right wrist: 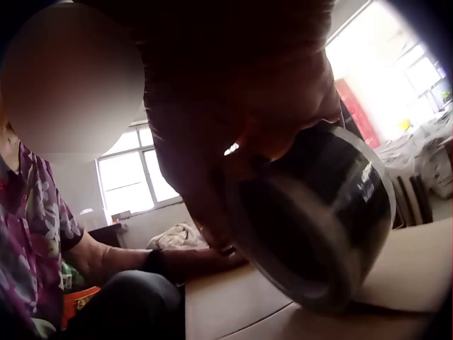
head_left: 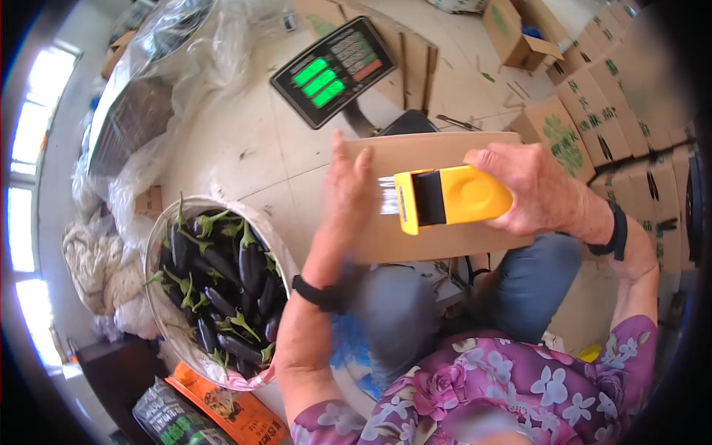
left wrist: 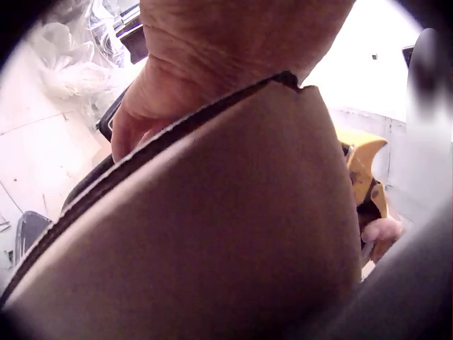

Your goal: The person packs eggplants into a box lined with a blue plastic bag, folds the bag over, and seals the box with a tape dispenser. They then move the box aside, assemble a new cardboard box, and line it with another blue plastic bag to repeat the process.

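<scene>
A cardboard box point(head_left: 445, 148) lies across the person's knees, its broad face upward. My right hand point(head_left: 530, 185) grips a yellow tape dispenser point(head_left: 475, 194) and holds it on that face. Shiny clear tape point(head_left: 388, 196) shows between the dispenser's front and my left hand point(head_left: 347, 193). That left hand lies along the box's left end, fingers extended and slightly blurred. In the left wrist view the box's edge point(left wrist: 170, 134) hides part of the fingers. The right wrist view shows the tape roll point(right wrist: 340, 205) close over the cardboard, under my right hand.
A lined basket point(head_left: 157, 297) full of eggplants point(head_left: 222, 259) stands at the left. Beyond the box is a scale display point(head_left: 334, 70) with green digits. Stacked cartons point(head_left: 601, 104) line the right side. Plastic sheeting point(head_left: 222, 52) and an orange bag point(head_left: 230, 404) lie at the left.
</scene>
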`<action>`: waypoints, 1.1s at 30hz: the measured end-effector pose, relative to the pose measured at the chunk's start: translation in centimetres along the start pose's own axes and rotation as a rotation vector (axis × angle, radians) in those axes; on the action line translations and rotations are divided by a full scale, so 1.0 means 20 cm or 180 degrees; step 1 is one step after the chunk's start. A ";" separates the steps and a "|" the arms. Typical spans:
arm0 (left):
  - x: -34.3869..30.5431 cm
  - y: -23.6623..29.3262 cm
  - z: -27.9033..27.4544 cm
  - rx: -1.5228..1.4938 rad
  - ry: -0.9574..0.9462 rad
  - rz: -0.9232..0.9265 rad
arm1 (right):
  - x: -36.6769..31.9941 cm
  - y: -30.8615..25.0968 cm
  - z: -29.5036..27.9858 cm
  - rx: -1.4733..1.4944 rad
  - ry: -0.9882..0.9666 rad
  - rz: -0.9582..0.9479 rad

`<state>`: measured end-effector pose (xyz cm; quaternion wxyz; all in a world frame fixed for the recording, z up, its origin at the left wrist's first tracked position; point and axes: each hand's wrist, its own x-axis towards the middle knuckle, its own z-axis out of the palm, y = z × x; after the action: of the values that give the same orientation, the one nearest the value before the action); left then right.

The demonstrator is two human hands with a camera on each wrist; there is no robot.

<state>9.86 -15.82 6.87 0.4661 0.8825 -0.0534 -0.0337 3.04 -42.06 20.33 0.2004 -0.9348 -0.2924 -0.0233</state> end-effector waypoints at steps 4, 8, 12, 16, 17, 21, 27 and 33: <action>0.01 0.06 -0.01 0.0223 -0.0225 -0.0247 | -0.28 0.22 -0.18 -0.0157 -0.0106 0.0294; 0.02 0.04 0.00 0.0366 -0.0183 -0.0043 | -0.61 0.40 -0.24 0.0043 0.0050 0.0858; 0.01 0.07 -0.02 0.0529 -0.0195 -0.0068 | -0.81 0.54 -0.19 0.0185 0.0228 0.1125; 0.00 0.09 -0.02 0.0524 -0.0260 -0.0283 | -0.84 0.62 -0.12 0.0351 0.0318 0.1105; 0.00 0.08 -0.02 0.0531 -0.0281 -0.0280 | -0.85 0.64 -0.10 0.0409 0.0345 0.1053; 0.00 0.09 -0.02 0.0708 -0.0206 -0.0163 | -0.87 0.65 -0.04 0.0570 0.0346 0.1239; 0.04 0.04 -0.03 0.0805 -0.0134 0.0224 | -0.94 0.75 0.37 0.1533 0.0252 0.1464; 0.07 0.00 -0.13 0.0820 -0.0466 0.0213 | -0.92 0.65 0.69 0.2232 0.0611 0.1261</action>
<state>11.48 -13.76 8.29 0.3448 0.9279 -0.1205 -0.0753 -6.01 -56.37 0.06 0.5337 -0.8417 -0.0770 0.0297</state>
